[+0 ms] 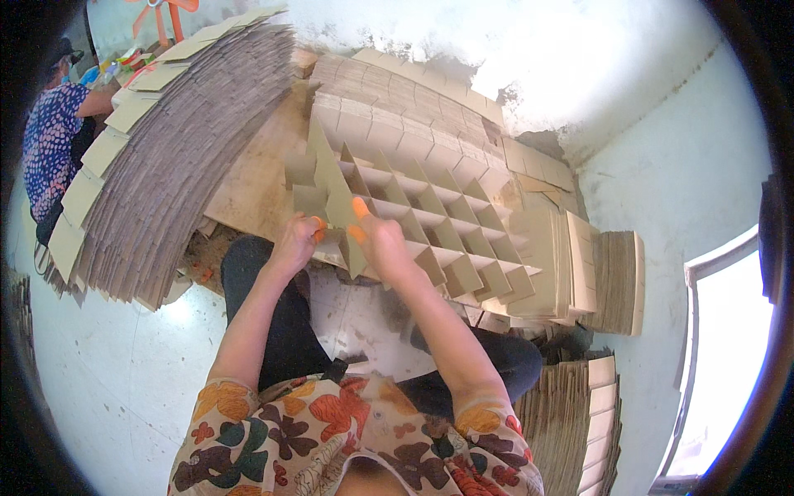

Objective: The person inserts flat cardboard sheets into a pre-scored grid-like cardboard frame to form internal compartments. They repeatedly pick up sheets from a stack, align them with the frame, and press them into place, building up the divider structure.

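Note:
A grid of interlocked cardboard divider strips [449, 234] stands before me, its cells open upward. At its left end a tan cardboard strip [330, 178] stands on edge, running away from me. My right hand [385, 246] grips the strip's near part, orange covers on its fingertips. Just left of it, my left hand [294, 245] is closed in a pinch at the strip's near left side, also with orange fingertips. Shorter crosswise pieces [303, 171] jut out to the left of that strip. The points where my fingertips meet the cardboard are partly hidden.
Long stacks of cardboard strips [397, 132] stand behind the grid, with another big curved stack [194, 157] on the left. More stacks sit at right [616, 277] and lower right [562, 413]. A person [58, 136] sits far left, near an orange fan [165, 12].

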`<state>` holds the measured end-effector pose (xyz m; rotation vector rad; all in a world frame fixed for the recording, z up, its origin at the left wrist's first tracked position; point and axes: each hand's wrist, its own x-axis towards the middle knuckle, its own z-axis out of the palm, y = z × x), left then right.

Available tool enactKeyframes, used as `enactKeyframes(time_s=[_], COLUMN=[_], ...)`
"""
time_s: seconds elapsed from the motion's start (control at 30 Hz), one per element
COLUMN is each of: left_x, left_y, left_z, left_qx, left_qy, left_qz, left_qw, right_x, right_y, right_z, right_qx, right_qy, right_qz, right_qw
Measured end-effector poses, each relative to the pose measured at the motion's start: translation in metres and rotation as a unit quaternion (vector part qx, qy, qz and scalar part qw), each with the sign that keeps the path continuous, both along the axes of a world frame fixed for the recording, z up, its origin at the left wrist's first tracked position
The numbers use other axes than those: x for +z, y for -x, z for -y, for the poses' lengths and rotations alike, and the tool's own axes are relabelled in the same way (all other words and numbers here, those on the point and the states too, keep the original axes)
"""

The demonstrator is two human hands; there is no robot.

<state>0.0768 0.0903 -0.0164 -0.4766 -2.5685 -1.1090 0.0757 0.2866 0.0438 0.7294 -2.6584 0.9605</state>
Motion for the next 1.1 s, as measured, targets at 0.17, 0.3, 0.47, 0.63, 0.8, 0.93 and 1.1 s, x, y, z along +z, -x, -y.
enactKeyframes(time_s=[0.17,0.3,0.47,0.63,0.8,0.93,1.1], left_x=[0.002,0.0,-0.004,0.004,-0.002,-0.004,0.004], left_y=[0.0,0.003,0.001,0.003,0.011,0.018,0.013], left_z=[0.0,-0.001,0.003,0.001,-0.001,-0.001,0.006], left_qx=[-0.004,0.003,0.0,-0.004,-0.004,-0.01,-0.011], left_qy=[-0.015,-0.022,-0.031,-0.027,-0.034,-0.021,0.044], left_qz=[-0.003,0.021,0.049,0.022,0.006,0.009,0.032], left_qw=[1.0,1.0,0.998,0.999,0.999,1.0,0.998], right_x=[0.017,-0.003,0.001,0.016,0.004,-0.017,0.005], right_y=[-0.007,-0.011,-0.006,0.024,0.037,0.014,0.008], right_z=[0.003,-0.001,0.002,0.004,0.01,0.024,0.016], right_qx=[0.014,0.007,0.024,0.063,0.103,0.076,0.027], right_qy=[-0.007,0.006,0.008,-0.047,-0.083,-0.268,-0.212], right_qz=[0.044,-0.005,0.01,0.069,0.085,0.137,0.151], right_qw=[0.999,1.0,1.0,0.995,0.988,0.951,0.965])
